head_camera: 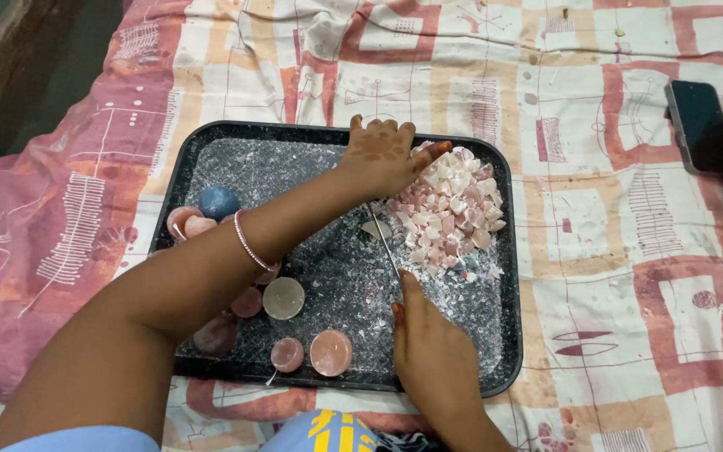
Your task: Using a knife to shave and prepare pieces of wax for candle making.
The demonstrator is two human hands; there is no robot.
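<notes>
Chip pile [453, 205]: pink and white broken pieces heaped at the tray's far right corner.
Tray [211, 134]: black, dusted with white crumbs, lying on a patterned bedsheet [612, 276].
Left hand [382, 155]: flat, fingers spread, holding nothing, touching the pile's left side by the far edge.
Right hand [428, 351]: near edge, grips a thin blade [387, 243] angled toward the pile.
In the way: blue ball [218, 202], pink and white domes [307, 335] along the left and near edges.
Open room: tray's middle.
Off tray: phone [700, 125], right.
</notes>
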